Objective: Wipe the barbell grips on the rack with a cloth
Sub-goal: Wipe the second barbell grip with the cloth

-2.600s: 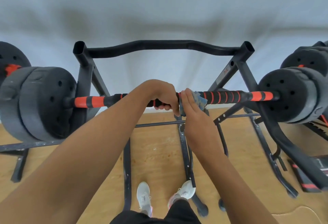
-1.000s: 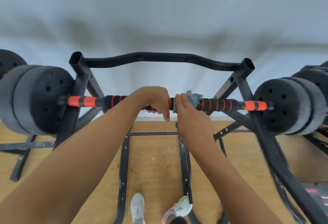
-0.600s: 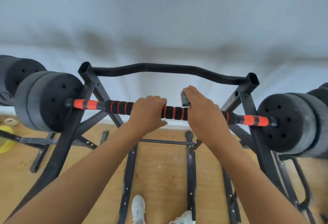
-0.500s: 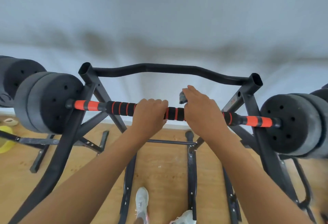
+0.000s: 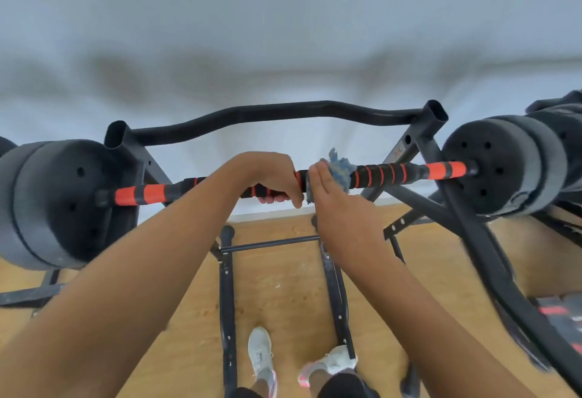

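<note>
We look down at a bar (image 5: 390, 174) lying across a black rack (image 5: 431, 152), its foam grips banded black and orange. The bar runs from 9 o'clock to 3 o'clock, tilted slightly up toward the right, with a black plate (image 5: 56, 205) at its left end and another plate (image 5: 494, 164) at its right end.

Our left hand (image 5: 271, 177) sits at the middle of the bar. Its grip is wrapped over the foam from above, fingers curled under and the thumb hanging down on the near side.

Our right hand (image 5: 333, 196) is just beside it at 3 o'clock, the two hands almost touching. Its fingers lie straight and pressed together, flat against a blue-grey cloth (image 5: 341, 171) that covers the bar there. The cloth bunches above the bar and a strip of it hangs below, at the left edge of the palm. We cannot tell where the right thumb lies, since the hand hides it.

To the right of the cloth, the striped foam runs bare as far as the plate.

Beyond the bar, at 12 o'clock, the rack's curved top rail (image 5: 277, 114) stands before a pale wall (image 5: 283, 35). Below, at 6 o'clock, our two shoes (image 5: 261, 356) stand on a wooden floor (image 5: 283, 287) between the rack's base rails.
</note>
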Motion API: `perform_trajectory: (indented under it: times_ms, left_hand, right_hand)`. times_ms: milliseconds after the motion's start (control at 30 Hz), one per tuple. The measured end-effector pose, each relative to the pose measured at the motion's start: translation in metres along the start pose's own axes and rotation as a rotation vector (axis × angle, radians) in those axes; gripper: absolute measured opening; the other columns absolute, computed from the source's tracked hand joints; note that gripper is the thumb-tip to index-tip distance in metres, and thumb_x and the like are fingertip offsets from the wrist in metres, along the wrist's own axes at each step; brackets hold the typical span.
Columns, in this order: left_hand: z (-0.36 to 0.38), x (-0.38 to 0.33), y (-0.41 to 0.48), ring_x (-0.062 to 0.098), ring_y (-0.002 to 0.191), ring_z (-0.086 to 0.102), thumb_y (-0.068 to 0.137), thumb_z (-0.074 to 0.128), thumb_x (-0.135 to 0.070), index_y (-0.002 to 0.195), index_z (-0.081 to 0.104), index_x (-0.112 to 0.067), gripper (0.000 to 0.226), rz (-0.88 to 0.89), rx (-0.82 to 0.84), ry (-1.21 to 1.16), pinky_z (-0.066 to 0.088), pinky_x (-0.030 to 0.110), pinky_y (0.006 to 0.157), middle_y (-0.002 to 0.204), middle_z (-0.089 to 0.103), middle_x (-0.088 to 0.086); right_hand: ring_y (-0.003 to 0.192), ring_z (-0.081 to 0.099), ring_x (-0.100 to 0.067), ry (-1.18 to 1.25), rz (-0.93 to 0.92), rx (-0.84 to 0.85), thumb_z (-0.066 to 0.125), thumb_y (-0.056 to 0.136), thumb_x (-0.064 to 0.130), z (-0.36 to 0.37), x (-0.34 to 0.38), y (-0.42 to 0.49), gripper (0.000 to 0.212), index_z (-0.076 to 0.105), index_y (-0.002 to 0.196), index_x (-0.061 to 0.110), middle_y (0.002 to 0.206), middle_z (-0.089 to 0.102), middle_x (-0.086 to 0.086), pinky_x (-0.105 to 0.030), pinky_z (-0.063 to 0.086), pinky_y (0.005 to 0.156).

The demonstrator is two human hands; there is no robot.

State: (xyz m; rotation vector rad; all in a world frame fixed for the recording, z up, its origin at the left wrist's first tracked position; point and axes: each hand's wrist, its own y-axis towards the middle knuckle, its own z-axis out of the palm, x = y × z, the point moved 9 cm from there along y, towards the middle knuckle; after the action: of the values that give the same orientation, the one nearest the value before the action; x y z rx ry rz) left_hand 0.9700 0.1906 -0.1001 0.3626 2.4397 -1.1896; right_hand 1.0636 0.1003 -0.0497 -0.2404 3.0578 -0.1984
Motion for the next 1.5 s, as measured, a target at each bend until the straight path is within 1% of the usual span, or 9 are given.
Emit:
perform_trajectory:
  times_ms: [200, 367, 567, 800, 900, 1067, 1167, 1300, 1500]
  left_hand:
    - [-0.015, -0.013, -0.037, 0.013, 0.073, 0.061, 0.081, 0.078, -0.051, 0.102, 0.059, -0.028, 0.037, 0.147, -0.757, 0.415, 0.048, 0.028, 0.069, 0.081, 0.06, -0.009]
    - [0.008, -0.022, -0.039, 0.016, 0.055, 0.048, 0.088, 0.072, -0.041, 0.086, 0.054, -0.021, 0.026, 0.124, -0.989, 0.603, 0.035, 0.029, 0.057, 0.064, 0.049, -0.006]
    - [-0.006, -0.018, -0.02, 0.013, 0.052, 0.045, 0.092, 0.064, -0.034, 0.081, 0.061, -0.021, 0.018, 0.043, -0.835, 0.62, 0.035, 0.028, 0.054, 0.058, 0.044, -0.006]
    - [0.0, 0.0, 0.021, 0.015, 0.054, 0.055, 0.086, 0.081, -0.028, 0.083, 0.072, -0.007, 0.023, -0.013, 0.128, 0.043, 0.052, 0.03, 0.06, 0.068, 0.066, 0.005]
    - [0.003, -0.003, 0.015, 0.016, 0.055, 0.054, 0.088, 0.081, -0.025, 0.081, 0.069, -0.01, 0.021, 0.016, 0.268, -0.069, 0.05, 0.028, 0.059, 0.068, 0.063, 0.005]
    - [-0.023, -0.012, -0.001, 0.013, 0.078, 0.07, 0.077, 0.087, -0.05, 0.099, 0.067, -0.025, 0.039, 0.225, -0.219, 0.161, 0.058, 0.031, 0.076, 0.088, 0.074, -0.007]
    - [-0.029, -0.02, -0.039, 0.01, 0.107, 0.058, 0.077, 0.085, -0.055, 0.122, 0.057, -0.035, 0.057, 0.367, -0.526, 0.088, 0.051, 0.03, 0.093, 0.118, 0.063, -0.015]
    - [-0.038, -0.028, -0.098, 0.0, 0.107, 0.061, 0.093, 0.074, -0.037, 0.113, 0.061, -0.036, 0.024, 0.537, -0.848, -0.382, 0.053, 0.024, 0.09, 0.112, 0.065, -0.022]
    - [-0.02, -0.044, -0.119, 0.001, 0.113, 0.063, 0.1, 0.068, -0.027, 0.121, 0.062, -0.036, 0.024, 0.63, -0.727, -0.519, 0.058, 0.028, 0.09, 0.119, 0.065, -0.021]
  right_hand:
    - [0.11, 0.064, -0.025, 0.267, 0.02, -0.019, 0.046, 0.088, -0.004, -0.018, -0.031, -0.012, 0.082, 0.024, 0.158, 0.033, 0.165, 0.015, 0.025, -0.042, 0.057, 0.083]
    - [0.102, 0.067, -0.029, 0.328, -0.017, -0.201, 0.049, 0.093, 0.001, -0.043, -0.03, 0.016, 0.062, 0.039, 0.15, 0.024, 0.16, 0.035, 0.011, -0.045, 0.058, 0.082]
    - [0.074, 0.057, -0.026, 0.147, 0.029, -0.1, 0.049, 0.092, 0.004, -0.007, 0.001, 0.023, 0.059, 0.035, 0.148, 0.018, 0.147, 0.045, 0.004, -0.033, 0.04, 0.059]
    - [0.077, 0.064, -0.026, 0.084, 0.033, -0.052, 0.053, 0.097, 0.011, -0.002, -0.003, 0.022, 0.078, 0.008, 0.16, 0.019, 0.168, 0.014, 0.006, -0.032, 0.041, 0.058]
    - [0.072, 0.06, -0.023, 0.082, 0.002, -0.033, 0.046, 0.095, 0.003, 0.001, -0.006, 0.011, 0.083, 0.001, 0.162, 0.024, 0.169, -0.001, 0.013, -0.031, 0.046, 0.058]
    - [0.086, 0.063, -0.011, 0.626, 0.067, -0.063, 0.038, 0.101, 0.01, -0.015, -0.03, -0.015, 0.063, 0.03, 0.15, 0.048, 0.134, 0.061, 0.01, -0.039, 0.057, 0.076]
    - [0.073, 0.06, -0.005, 1.167, 0.137, -0.207, 0.038, 0.108, 0.015, -0.033, -0.049, -0.031, 0.046, 0.051, 0.141, 0.046, 0.101, 0.062, 0.004, -0.032, 0.058, 0.067]
    - [0.102, 0.067, -0.019, 1.507, 0.157, -0.26, 0.034, 0.111, 0.021, -0.039, -0.058, -0.034, 0.042, 0.058, 0.132, 0.047, 0.126, 0.064, 0.003, -0.036, 0.057, 0.078]
    - [0.13, 0.056, -0.009, 1.608, 0.153, -0.214, 0.036, 0.109, 0.035, -0.036, -0.05, -0.045, 0.038, 0.05, 0.137, 0.057, 0.141, 0.058, 0.015, -0.036, 0.044, 0.109]
